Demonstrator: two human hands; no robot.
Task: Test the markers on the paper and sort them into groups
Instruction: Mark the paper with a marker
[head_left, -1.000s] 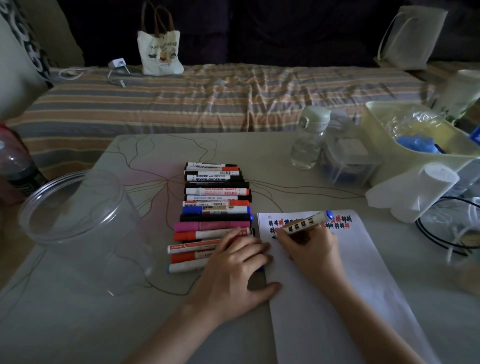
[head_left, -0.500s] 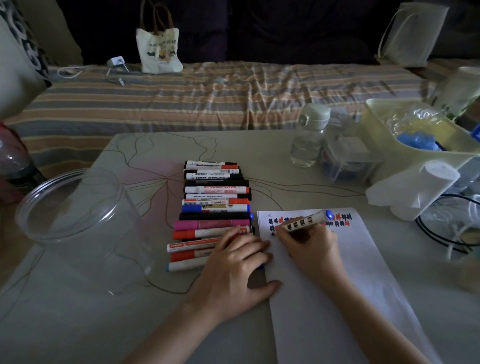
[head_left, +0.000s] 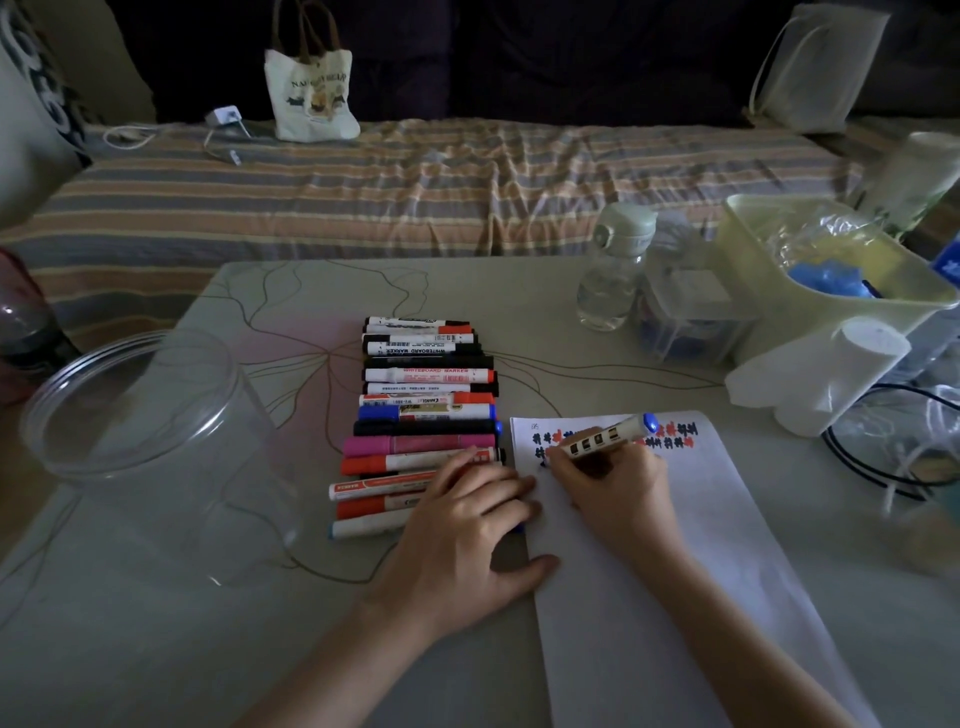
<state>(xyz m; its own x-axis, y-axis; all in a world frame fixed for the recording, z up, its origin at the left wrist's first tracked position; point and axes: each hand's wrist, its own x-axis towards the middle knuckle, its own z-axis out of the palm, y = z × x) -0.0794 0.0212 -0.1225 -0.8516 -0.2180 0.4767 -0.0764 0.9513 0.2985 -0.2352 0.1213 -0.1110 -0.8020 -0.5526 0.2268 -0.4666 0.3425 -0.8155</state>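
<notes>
A white sheet of paper (head_left: 675, 571) lies on the table, with red and dark scribbles along its top edge. My right hand (head_left: 618, 488) grips a white marker with a blue end (head_left: 608, 439), its tip down on the paper's top left corner. My left hand (head_left: 467, 540) rests flat with fingers spread over the paper's left edge and the nearest markers. A row of several markers (head_left: 423, 415) in black, red, blue and pink lies side by side left of the paper.
A clear plastic jar (head_left: 150, 447) lies on its side at the left. At the right stand a small water bottle (head_left: 613, 275), a clear box (head_left: 685, 322), a pale green bin (head_left: 831, 280), a paper roll (head_left: 821, 379) and cables (head_left: 883, 457). A striped bed is behind the table.
Hardly anything has moved. My right hand keeps the marker on the same corner of the paper, and my left hand stays flat in place.
</notes>
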